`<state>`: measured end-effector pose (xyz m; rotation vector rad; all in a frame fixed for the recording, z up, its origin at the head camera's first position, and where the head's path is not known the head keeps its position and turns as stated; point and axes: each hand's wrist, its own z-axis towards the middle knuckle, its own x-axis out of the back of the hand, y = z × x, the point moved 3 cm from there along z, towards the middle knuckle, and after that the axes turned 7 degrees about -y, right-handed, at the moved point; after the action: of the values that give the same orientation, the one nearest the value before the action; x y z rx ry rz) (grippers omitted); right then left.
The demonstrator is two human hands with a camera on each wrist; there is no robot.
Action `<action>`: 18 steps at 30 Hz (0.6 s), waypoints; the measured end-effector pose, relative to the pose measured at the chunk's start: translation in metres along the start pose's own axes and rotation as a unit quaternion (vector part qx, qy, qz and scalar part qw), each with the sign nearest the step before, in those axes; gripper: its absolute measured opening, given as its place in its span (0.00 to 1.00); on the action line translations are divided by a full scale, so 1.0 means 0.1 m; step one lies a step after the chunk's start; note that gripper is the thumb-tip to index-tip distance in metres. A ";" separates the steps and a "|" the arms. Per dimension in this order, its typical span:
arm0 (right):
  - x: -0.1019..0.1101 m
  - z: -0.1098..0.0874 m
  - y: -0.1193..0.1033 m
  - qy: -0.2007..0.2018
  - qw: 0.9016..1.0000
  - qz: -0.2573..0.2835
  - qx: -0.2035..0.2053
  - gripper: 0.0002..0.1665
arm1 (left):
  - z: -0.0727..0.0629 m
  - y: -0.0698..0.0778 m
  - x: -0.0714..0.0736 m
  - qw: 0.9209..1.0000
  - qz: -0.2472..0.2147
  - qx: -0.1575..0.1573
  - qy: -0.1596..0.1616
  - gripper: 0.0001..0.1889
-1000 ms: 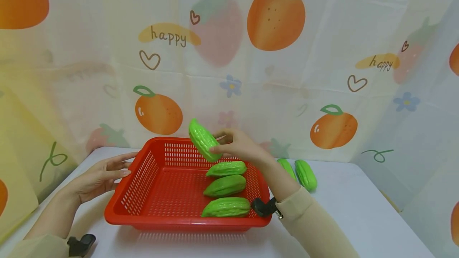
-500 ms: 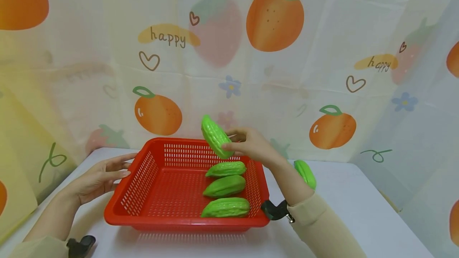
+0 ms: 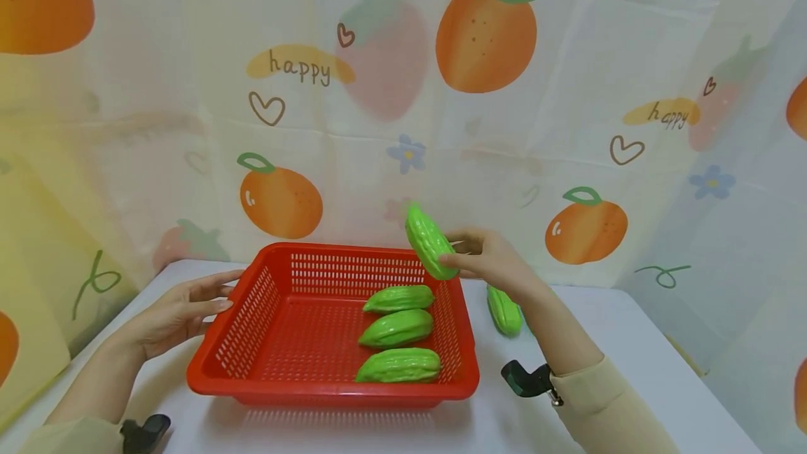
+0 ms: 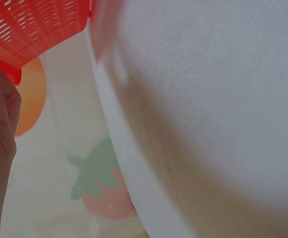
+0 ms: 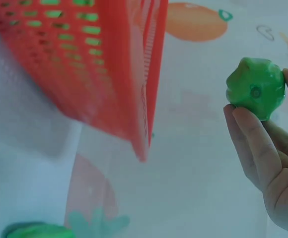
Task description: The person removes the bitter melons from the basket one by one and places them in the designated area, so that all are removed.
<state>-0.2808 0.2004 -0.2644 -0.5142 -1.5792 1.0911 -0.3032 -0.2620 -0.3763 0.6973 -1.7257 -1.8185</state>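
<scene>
The green bitter melon point(image 3: 430, 242) is hanging in the air near the back right corner of the red basket point(image 3: 334, 389), and its top is tipping to the left. The right hand point(image 3: 494, 258) is pinching it between the thumb and fingers. The left hand point(image 3: 179, 314) is resting loosely, with its fingers touching the basket's left side. Three more melons point(image 3: 396, 328) are lying in a row inside, on the right. Another melon point(image 3: 504, 310) is lying on the white table point(image 3: 621, 342), just beside the basket.
</scene>
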 end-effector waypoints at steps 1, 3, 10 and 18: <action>0.03 -0.02 0.03 0.003 1.000 -0.002 -0.001 0.28 | 0.01 0.00 0.00 1.000 0.002 0.001 0.003 0.26; 0.09 -0.07 0.08 0.010 1.000 -0.010 -0.006 0.29 | 0.01 0.00 0.00 1.000 0.005 0.004 0.007 0.26; 0.28 -0.27 0.29 0.038 0.998 -0.021 -0.038 0.32 | 0.02 -0.01 0.01 1.000 0.003 0.004 0.008 0.26; 0.41 -0.50 0.46 0.064 0.995 -0.047 -0.063 0.34 | -0.01 -0.01 0.04 1.000 -0.007 -0.005 -0.006 0.26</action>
<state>-0.2573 0.2740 -0.2826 -0.5776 -1.5505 0.8755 -0.3050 -0.2653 -0.3774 0.6987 -1.7219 -1.8435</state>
